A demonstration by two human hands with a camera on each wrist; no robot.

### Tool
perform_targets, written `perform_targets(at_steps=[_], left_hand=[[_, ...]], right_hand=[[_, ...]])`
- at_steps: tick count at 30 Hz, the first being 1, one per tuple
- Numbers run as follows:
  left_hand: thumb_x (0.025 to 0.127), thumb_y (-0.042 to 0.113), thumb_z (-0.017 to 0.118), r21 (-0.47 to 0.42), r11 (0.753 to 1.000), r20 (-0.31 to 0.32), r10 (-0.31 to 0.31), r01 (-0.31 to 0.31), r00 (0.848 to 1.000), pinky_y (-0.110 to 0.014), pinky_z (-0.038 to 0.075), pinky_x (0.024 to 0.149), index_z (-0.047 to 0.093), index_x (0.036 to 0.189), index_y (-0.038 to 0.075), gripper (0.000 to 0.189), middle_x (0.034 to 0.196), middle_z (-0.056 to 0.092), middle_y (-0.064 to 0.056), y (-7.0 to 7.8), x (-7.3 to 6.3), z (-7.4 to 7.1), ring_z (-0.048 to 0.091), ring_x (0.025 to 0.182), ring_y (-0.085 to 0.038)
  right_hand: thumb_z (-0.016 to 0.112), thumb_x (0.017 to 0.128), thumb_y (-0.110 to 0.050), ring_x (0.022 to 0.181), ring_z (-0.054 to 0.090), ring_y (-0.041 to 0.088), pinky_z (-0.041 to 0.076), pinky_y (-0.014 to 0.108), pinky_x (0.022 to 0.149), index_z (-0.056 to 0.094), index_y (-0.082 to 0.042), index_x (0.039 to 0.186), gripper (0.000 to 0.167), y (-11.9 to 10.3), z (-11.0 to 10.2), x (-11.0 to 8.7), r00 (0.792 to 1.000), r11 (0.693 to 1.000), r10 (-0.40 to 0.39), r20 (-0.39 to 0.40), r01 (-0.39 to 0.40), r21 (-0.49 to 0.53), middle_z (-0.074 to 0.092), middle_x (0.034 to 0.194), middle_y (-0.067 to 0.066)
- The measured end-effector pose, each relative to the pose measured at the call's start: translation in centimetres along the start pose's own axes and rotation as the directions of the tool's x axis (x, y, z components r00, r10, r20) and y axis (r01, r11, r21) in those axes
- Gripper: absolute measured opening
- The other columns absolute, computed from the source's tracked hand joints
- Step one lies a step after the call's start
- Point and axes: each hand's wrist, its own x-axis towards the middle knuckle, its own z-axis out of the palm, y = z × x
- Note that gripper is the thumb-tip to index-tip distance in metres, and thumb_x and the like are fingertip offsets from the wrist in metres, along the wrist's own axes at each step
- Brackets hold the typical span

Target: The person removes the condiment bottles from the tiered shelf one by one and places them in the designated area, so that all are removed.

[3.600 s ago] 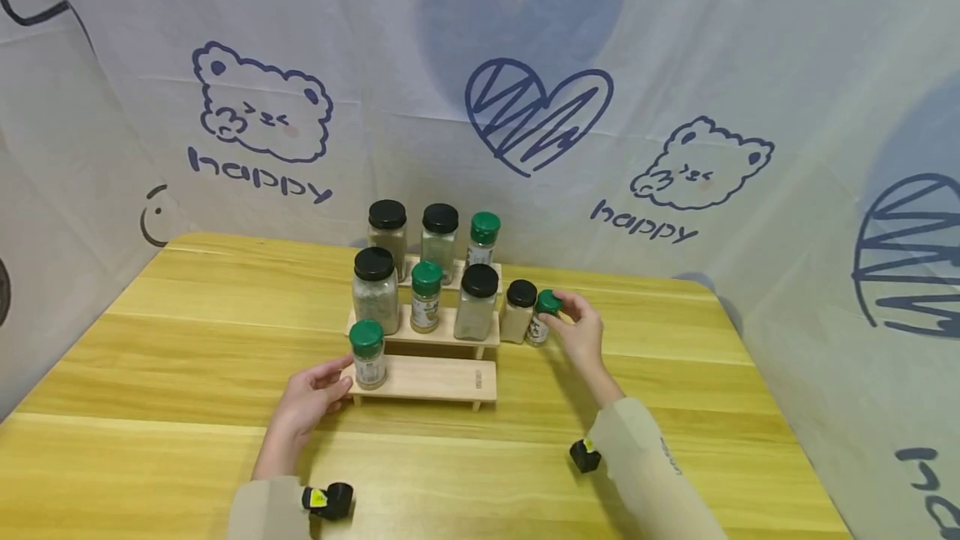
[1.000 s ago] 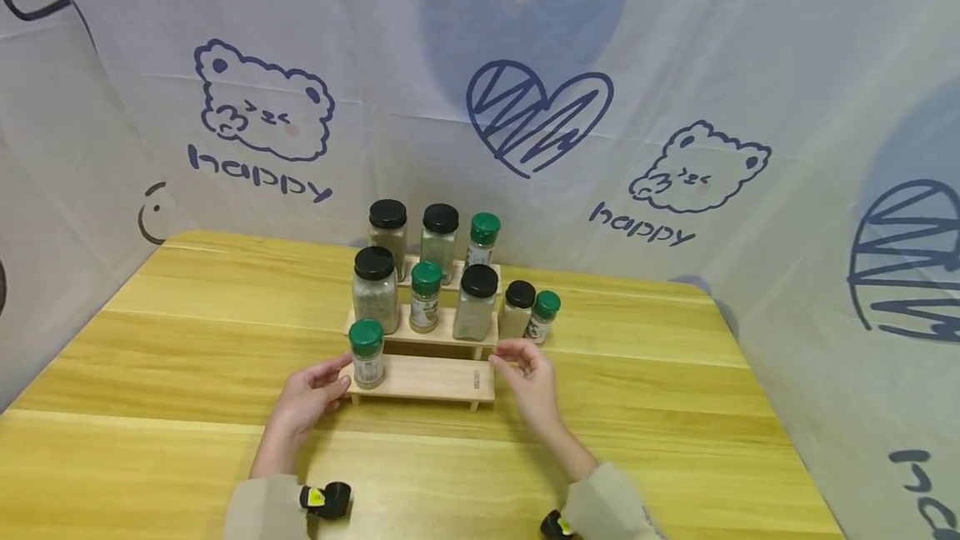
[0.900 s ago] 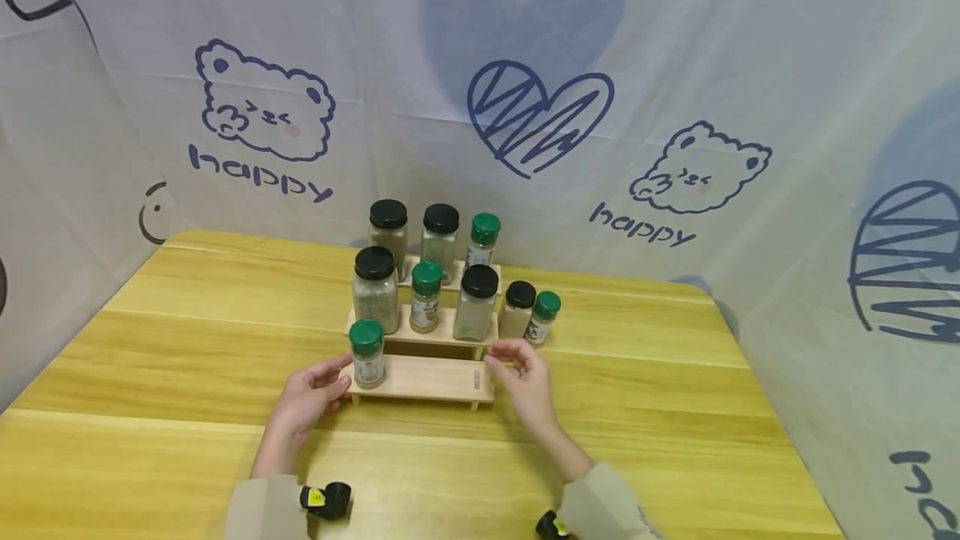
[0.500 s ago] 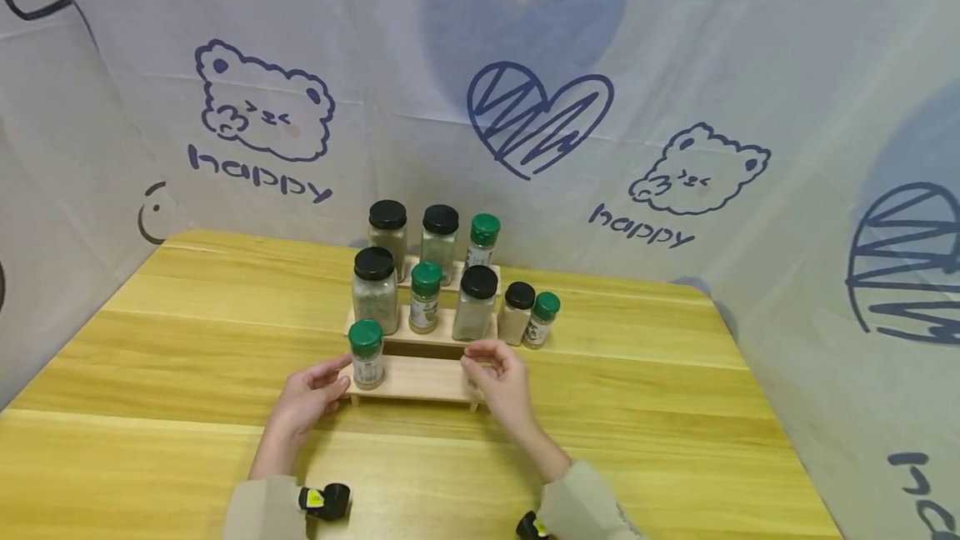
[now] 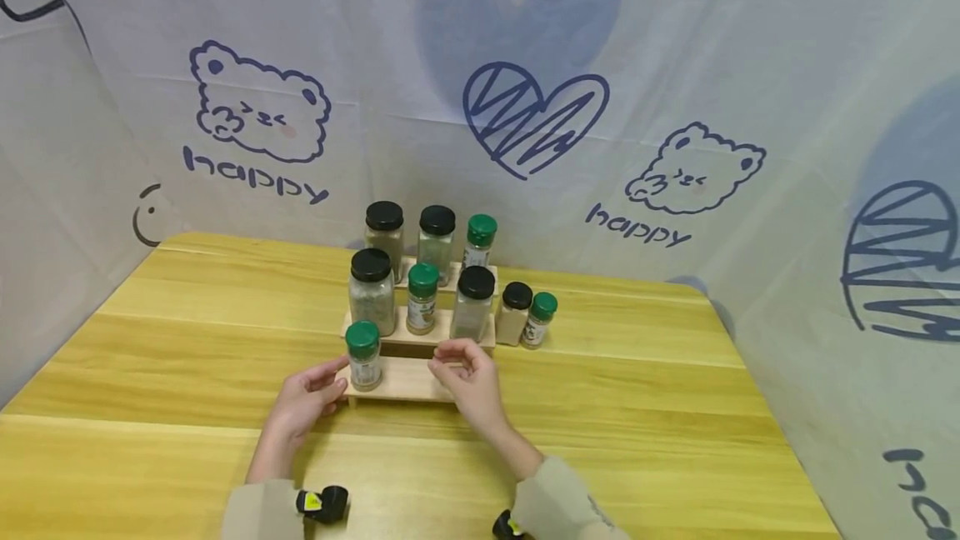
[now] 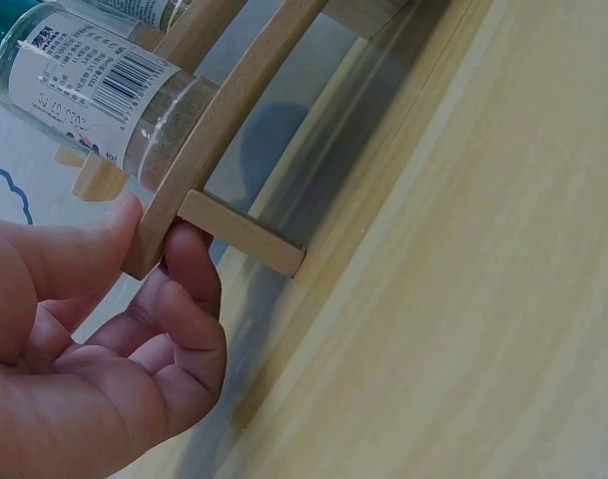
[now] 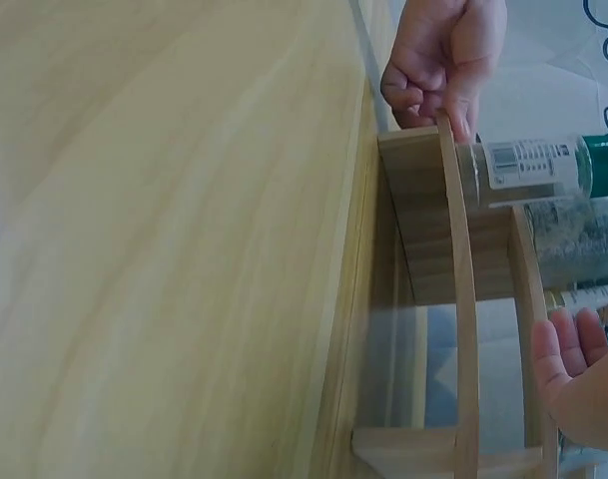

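My left hand [image 5: 303,402] pinches the left end of the lowest shelf of a stepped wooden spice rack [image 5: 412,382]. In the left wrist view the thumb lies on top of the shelf [image 6: 239,110] and curled fingers tuck under it. Close by that thumb stands a green-capped spice jar [image 5: 364,361] on the lowest step. My right hand [image 5: 474,390] is over the right part of this step, fingers loosely bent and holding nothing. On the middle step are a large black-capped jar [image 5: 372,298], a green-capped jar [image 5: 422,302] and another black-capped jar [image 5: 472,307].
Two black-capped jars [image 5: 384,236] and a green-capped one [image 5: 480,240] fill the top step. Right of the rack, a black-capped jar [image 5: 514,315] and a small green-capped jar [image 5: 537,323] stand on the wooden table [image 5: 637,407]. A printed cloth [image 5: 405,40] hangs behind.
My right hand has let go of the small green-capped jar at the right, come down to the rack's right end and moved left over the lowest step. My left hand keeps its place.
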Motion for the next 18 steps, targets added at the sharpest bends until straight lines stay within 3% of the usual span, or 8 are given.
perform_targets(at_steps=[6,18], left_hand=[[0.089,0.008,0.054,-0.004,1.000,0.005,-0.003,0.004,1.000,-0.025,0.045,0.067,0.042,0.129,-0.004,0.043,0.122,0.042,-0.020,-0.2,0.1,0.0,0.051,0.081,-0.007],[0.089,0.007,0.054,-0.003,1.000,0.002,-0.002,0.002,1.000,-0.025,0.045,0.066,0.043,0.129,-0.004,0.042,0.114,0.048,-0.015,-0.2,0.1,0.0,0.052,0.079,-0.007]], right_hand=[[0.057,0.078,0.015,0.092,0.049,0.047,0.047,0.034,0.077,0.048,0.020,0.099,0.024,-2.5,1.4,0.0,0.999,1.000,-0.014,0.035,0.014,0.002,0.049,0.098,0.036],[0.060,0.077,0.013,0.097,0.048,0.046,0.040,0.054,0.081,0.048,0.016,0.108,0.032,-2.9,3.4,0.6,0.993,0.997,-0.070,0.097,0.072,-0.014,0.051,0.104,0.031]])
